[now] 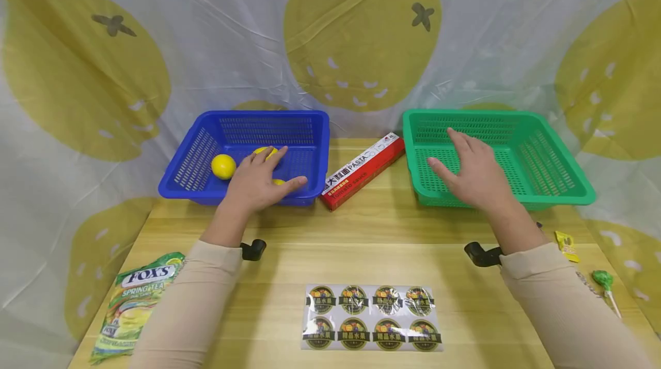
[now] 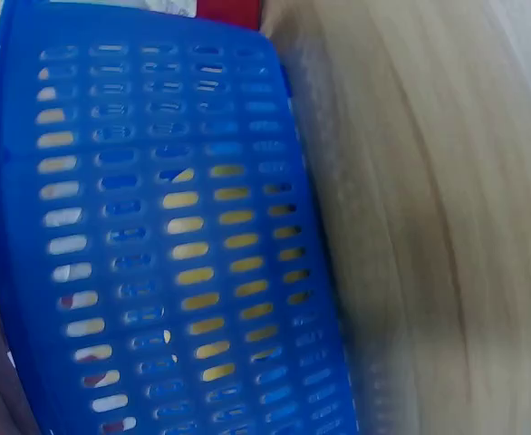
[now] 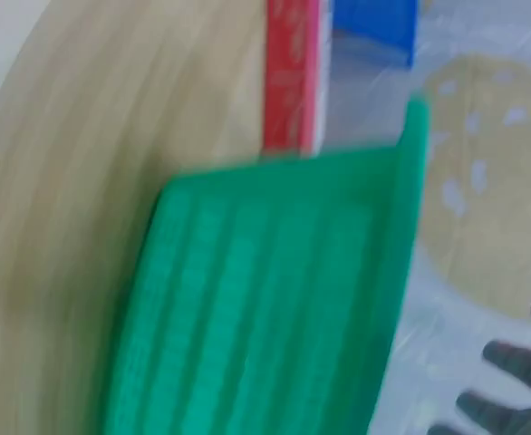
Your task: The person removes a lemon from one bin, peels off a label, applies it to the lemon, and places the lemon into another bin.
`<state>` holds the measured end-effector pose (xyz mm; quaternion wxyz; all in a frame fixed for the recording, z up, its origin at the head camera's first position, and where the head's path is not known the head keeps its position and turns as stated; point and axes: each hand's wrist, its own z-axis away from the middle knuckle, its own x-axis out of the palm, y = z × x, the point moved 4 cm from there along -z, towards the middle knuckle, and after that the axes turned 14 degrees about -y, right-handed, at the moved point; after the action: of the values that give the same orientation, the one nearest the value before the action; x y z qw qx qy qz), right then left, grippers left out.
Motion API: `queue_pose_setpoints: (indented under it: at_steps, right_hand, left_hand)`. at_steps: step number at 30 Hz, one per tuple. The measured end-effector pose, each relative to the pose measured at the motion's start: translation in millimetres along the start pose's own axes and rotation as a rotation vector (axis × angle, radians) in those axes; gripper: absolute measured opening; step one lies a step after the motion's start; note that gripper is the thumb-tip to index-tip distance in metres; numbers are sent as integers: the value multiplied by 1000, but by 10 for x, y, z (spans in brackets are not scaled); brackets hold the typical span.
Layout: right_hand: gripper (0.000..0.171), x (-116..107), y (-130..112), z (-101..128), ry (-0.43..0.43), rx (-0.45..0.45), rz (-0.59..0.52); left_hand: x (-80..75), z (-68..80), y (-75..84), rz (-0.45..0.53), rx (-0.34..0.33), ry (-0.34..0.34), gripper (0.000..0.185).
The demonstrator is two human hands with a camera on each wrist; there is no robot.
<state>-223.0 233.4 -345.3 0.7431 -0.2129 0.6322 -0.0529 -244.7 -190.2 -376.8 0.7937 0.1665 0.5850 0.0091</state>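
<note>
My left hand (image 1: 256, 181) hovers over the front of the blue basket (image 1: 169, 190), fingers spread and thumb pointing right. Three yellow lemons lie in that basket: one lemon (image 1: 224, 166) sits plainly left of the hand, and two are partly hidden behind it. In the left wrist view, yellow shows through the slots of the blue basket's wall (image 2: 148, 290). Above the front left part of the green basket (image 1: 568, 171) is my right hand (image 1: 477, 177), fingers extended, holding nothing. The right wrist view catches its fingertips (image 3: 519, 362) beside the green basket's wall (image 3: 247, 299).
Between the baskets a red and white pasta box (image 1: 364, 171) lies slantwise. A sheet of round stickers (image 1: 372, 317) is on the table (image 1: 289, 265) in front. A green Fox's bag (image 1: 134, 306) lies left; a yellow packet (image 1: 567, 245) and a green lollipop (image 1: 603, 280) are right.
</note>
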Motion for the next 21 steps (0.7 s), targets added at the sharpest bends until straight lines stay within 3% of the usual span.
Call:
queue_pose_setpoints:
  at_steps: [4, 7, 13, 16, 21]
  right_hand:
    - [70, 77, -316, 1, 109, -122, -65]
    - [62, 194, -553, -52, 120, -174, -175]
    - [57, 525, -985, -246, -13, -165, -507]
    - [60, 717, -1183, -322, -96, -159, -589]
    - [65, 1015, -1463, -412, -193, -159, -688]
  left_hand:
    - [-66, -28, -72, 81, 37, -10, 100]
    - [-122, -41, -137, 152, 75, -50, 97]
    - [-194, -100, -264, 199, 136, -167, 87]
    - [-208, -140, -323, 195, 153, -220, 81]
    - [-193, -191, -444, 207, 104, -292, 78]
